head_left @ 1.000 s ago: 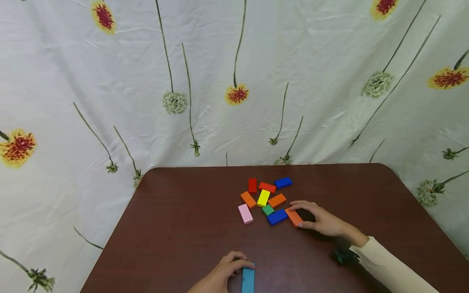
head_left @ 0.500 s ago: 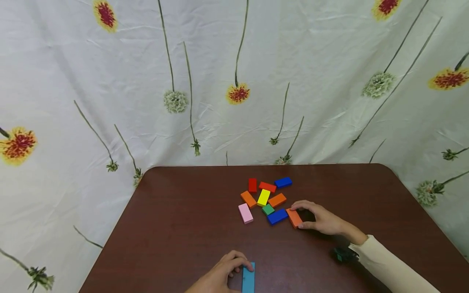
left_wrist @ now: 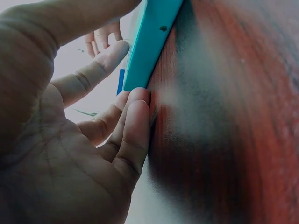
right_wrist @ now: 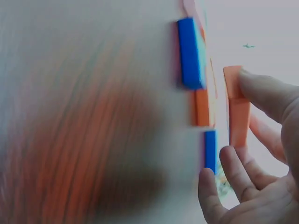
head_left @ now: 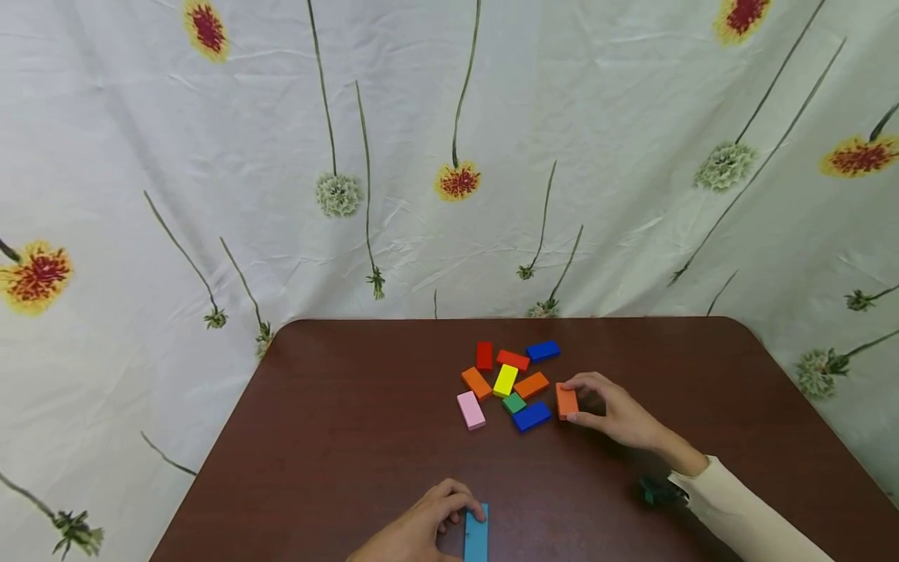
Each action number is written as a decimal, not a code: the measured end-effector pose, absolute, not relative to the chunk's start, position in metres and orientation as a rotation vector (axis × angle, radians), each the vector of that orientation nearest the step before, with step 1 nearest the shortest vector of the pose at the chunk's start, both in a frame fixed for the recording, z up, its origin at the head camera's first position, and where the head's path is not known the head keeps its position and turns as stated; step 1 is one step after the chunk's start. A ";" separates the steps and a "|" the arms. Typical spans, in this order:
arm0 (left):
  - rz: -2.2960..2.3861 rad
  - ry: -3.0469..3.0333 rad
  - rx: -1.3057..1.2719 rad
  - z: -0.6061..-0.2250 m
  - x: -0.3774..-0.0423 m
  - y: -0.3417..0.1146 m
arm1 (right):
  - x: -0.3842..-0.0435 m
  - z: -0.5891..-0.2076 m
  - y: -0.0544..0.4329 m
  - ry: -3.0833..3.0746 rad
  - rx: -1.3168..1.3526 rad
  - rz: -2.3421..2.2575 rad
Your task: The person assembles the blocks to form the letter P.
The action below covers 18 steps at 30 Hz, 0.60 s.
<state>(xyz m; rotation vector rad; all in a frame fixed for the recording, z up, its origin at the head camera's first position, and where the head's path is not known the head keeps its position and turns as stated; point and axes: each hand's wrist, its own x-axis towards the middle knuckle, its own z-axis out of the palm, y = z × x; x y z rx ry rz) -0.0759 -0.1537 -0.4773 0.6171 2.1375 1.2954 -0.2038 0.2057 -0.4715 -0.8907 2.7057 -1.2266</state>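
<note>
My right hand [head_left: 621, 415] pinches an orange rectangular block [head_left: 566, 400] between thumb and fingers at the right side of a block cluster. In the right wrist view that orange block [right_wrist: 239, 116] stands clear of the table surface, thumb at one end and fingertips at the other. Near the front of the table, my left hand [head_left: 430, 521] holds a long light blue block [head_left: 476, 537], curled fingers at its far end. The left wrist view shows the index fingertip against this light blue block [left_wrist: 152, 42], which has a small dark spot; the other fingertips meet its end.
Left of the right hand lie a blue block [head_left: 531, 417], a green one [head_left: 514, 403], a yellow one [head_left: 505, 380] and a pink one [head_left: 470, 410], among orange, red and blue others. The brown table [head_left: 337, 437] ends at a flowered cloth [head_left: 393, 234].
My right hand has raised the orange block and moved it slightly away from the blue block beside it, turning it more upright in the head view. The left hand stays nearly still.
</note>
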 end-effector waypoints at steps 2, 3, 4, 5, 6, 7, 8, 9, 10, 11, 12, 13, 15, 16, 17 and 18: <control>1.302 2.124 0.614 -0.478 -0.077 -0.154 | -0.201 -0.469 0.201 2.719 -0.888 -1.263; 1.306 2.122 0.616 -0.478 -0.078 -0.153 | -0.199 -0.468 0.198 2.719 -0.890 -1.281; 1.310 2.121 0.613 -0.478 -0.077 -0.153 | -0.197 -0.466 0.194 2.714 -0.898 -1.300; 1.314 2.121 0.611 -0.478 -0.077 -0.153 | -0.195 -0.465 0.191 2.711 -0.903 -1.314; 1.320 2.121 0.608 -0.479 -0.077 -0.153 | -0.193 -0.464 0.187 2.711 -0.906 -1.325; 1.324 2.126 0.608 -0.479 -0.077 -0.153 | -0.190 -0.462 0.183 2.705 -0.912 -1.337; 1.328 2.128 0.614 -0.479 -0.076 -0.153 | -0.188 -0.461 0.179 2.700 -0.911 -1.343; 1.333 2.129 0.621 -0.479 -0.076 -0.153 | -0.185 -0.459 0.175 2.689 -0.915 -1.348; 1.337 2.130 0.630 -0.479 -0.076 -0.154 | -0.182 -0.457 0.171 2.678 -0.916 -1.354; 1.341 2.133 0.640 -0.480 -0.076 -0.154 | -0.180 -0.456 0.167 2.664 -0.917 -1.361; 1.348 2.132 0.645 -0.480 -0.076 -0.154 | -0.177 -0.454 0.163 2.647 -0.922 -1.365; 1.351 2.135 0.658 -0.480 -0.076 -0.154 | -0.174 -0.452 0.160 2.625 -0.925 -1.370; 1.357 2.137 0.675 -0.481 -0.076 -0.154 | -0.168 -0.450 0.153 2.583 -0.942 -1.388; 1.358 2.142 0.689 -0.481 -0.075 -0.155 | -0.165 -0.451 0.149 2.561 -0.952 -1.398; 1.361 2.142 0.697 -0.481 -0.075 -0.155 | -0.163 -0.451 0.146 2.538 -0.954 -1.407; 1.363 2.144 0.706 -0.482 -0.075 -0.155 | -0.160 -0.452 0.142 2.514 -0.966 -1.416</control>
